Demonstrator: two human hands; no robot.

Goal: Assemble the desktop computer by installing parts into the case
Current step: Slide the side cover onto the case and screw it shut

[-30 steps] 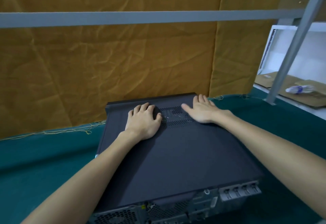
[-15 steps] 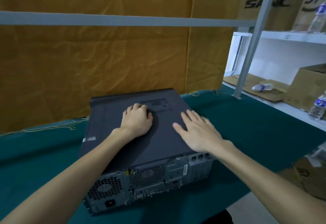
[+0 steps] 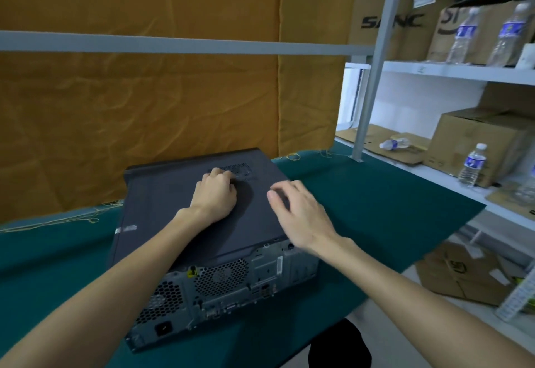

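Note:
A dark grey desktop computer case (image 3: pixel 162 211) lies flat on the green table (image 3: pixel 376 208), its side panel closed on top and its rear ports and fan grilles facing me. My left hand (image 3: pixel 215 197) rests on the panel near the small vent grille (image 3: pixel 240 169), fingers curled under, holding nothing. My right hand (image 3: pixel 301 214) hovers over the panel's right edge with loosely bent fingers, and whether it touches is unclear.
An orange cloth (image 3: pixel 144 101) hangs behind the table under a grey bar. White shelving (image 3: pixel 451 73) on the right holds cardboard boxes (image 3: pixel 477 142) and several water bottles (image 3: pixel 473 165). More boxes (image 3: pixel 463 275) sit on the floor by the table's right edge.
My right hand slid back from the panel's far end to its right edge and lifted with fingers bending. My view swung right; the left hand stayed near the vent.

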